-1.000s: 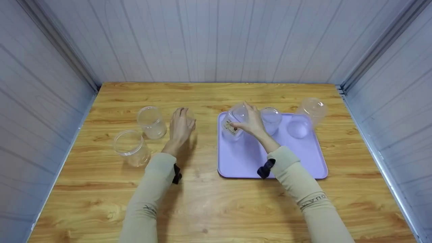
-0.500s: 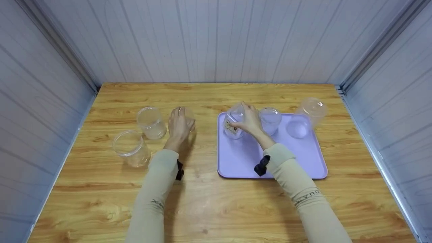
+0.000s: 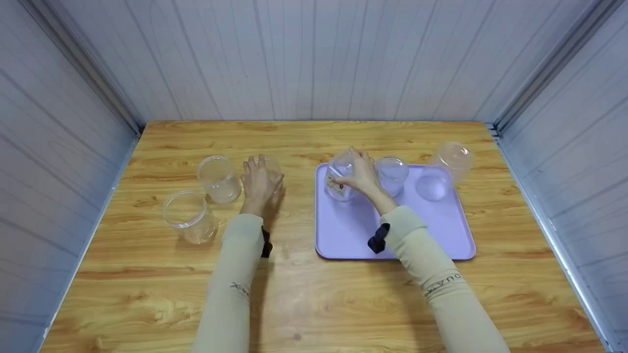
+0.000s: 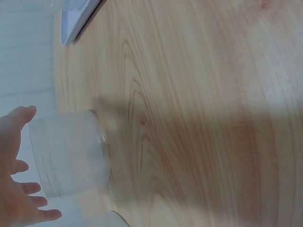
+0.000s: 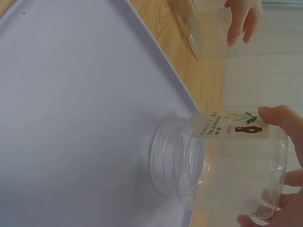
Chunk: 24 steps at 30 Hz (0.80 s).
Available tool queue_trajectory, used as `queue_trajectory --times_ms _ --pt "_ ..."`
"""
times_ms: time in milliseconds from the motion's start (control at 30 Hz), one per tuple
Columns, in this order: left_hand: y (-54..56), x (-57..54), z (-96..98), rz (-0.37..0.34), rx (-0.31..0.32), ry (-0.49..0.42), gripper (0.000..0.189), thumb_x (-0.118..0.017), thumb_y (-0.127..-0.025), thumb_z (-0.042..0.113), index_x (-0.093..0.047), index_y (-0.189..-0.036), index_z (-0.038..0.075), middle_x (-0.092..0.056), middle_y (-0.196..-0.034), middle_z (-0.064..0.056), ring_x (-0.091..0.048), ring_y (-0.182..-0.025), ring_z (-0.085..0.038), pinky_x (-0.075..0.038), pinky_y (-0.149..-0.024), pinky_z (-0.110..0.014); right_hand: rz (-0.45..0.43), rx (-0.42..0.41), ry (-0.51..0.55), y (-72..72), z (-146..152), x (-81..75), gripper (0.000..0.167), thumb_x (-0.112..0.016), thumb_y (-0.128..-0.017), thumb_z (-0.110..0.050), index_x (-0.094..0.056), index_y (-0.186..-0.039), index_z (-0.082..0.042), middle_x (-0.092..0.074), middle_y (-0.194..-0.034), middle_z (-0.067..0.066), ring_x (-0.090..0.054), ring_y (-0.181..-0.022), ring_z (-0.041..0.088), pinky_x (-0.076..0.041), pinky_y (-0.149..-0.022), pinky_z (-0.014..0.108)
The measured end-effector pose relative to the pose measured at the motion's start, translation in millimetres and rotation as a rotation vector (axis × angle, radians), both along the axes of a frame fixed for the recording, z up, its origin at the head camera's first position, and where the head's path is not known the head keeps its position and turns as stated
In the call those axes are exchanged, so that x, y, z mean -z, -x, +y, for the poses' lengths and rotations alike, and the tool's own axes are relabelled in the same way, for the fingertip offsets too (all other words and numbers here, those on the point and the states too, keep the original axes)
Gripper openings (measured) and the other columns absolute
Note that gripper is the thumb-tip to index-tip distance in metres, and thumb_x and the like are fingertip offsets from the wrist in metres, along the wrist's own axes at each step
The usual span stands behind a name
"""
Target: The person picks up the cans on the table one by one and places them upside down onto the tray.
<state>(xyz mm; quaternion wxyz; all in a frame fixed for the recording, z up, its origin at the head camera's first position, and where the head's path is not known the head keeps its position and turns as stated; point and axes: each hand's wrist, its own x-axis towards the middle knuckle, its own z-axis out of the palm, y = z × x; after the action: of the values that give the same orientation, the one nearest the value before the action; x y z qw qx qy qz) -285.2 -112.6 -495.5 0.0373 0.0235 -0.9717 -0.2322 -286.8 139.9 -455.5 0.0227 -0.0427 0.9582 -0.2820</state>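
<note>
My left hand (image 3: 257, 185) is spread over a clear plastic jar (image 4: 73, 153) standing on the wooden table. In the left wrist view its fingers are loosely extended around the jar's top, with a visible gap at the thumb. My right hand (image 3: 364, 175) grips a clear jar with a printed label (image 5: 239, 125) at the back left of the lilac tray (image 3: 346, 245). Thumb and fingers wrap around this jar's upper end. Its ridged rim end (image 5: 163, 156) faces down at the tray surface; whether it bears fully on the tray I cannot tell.
Another clear jar (image 3: 392, 174) stands on the tray just right of my right hand. A further clear jar (image 3: 452, 159) is at the tray's back right corner. Two open clear jars, one behind (image 3: 219, 179) and one nearer (image 3: 190, 216), stand left of my left hand.
My left hand's fingers have loosened and spread from the jar beneath them. The labelled jar in my right hand has been lowered slightly and straightened over the tray.
</note>
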Motion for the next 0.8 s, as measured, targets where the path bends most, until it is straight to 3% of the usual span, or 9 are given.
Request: queue_trajectory --times_ms 200,567,800 --pt "3.3 0.4 0.0 -0.003 -0.026 -0.025 0.083 -0.062 -0.079 0.042 -0.024 -0.137 -0.001 -0.021 -0.136 -0.028 -0.019 -0.125 -0.044 -0.030 -0.092 -0.058 -0.004 0.000 -0.011 1.7 -1.9 -0.7 0.102 -0.077 -0.062 -0.040 -0.022 -0.141 -0.008 -0.031 -0.136 0.016 -0.029 -0.122 0.032 -0.023 -0.099 0.051" --pt "8.1 0.5 -1.5 -0.080 -0.033 -0.042 0.088 -0.064 -0.077 0.041 -0.018 -0.139 -0.002 -0.022 -0.138 -0.026 -0.020 -0.125 -0.043 -0.029 -0.094 -0.057 -0.026 -0.014 -0.009 2.3 -2.2 0.6 0.101 -0.076 -0.065 -0.038 -0.018 -0.141 -0.008 -0.028 -0.138 0.015 -0.027 -0.123 0.032 -0.022 -0.100 0.052" --pt "9.9 4.4 -3.2 -0.024 -0.028 -0.060 0.085 -0.067 -0.076 0.036 -0.024 -0.134 -0.007 -0.028 -0.131 -0.029 -0.032 -0.117 -0.043 -0.039 -0.089 -0.047 -0.025 -0.033 -0.013 3.2 -4.0 0.8 0.101 -0.075 -0.065 -0.040 -0.018 -0.141 -0.007 -0.026 -0.139 0.016 -0.025 -0.123 0.034 -0.020 -0.100 0.053"
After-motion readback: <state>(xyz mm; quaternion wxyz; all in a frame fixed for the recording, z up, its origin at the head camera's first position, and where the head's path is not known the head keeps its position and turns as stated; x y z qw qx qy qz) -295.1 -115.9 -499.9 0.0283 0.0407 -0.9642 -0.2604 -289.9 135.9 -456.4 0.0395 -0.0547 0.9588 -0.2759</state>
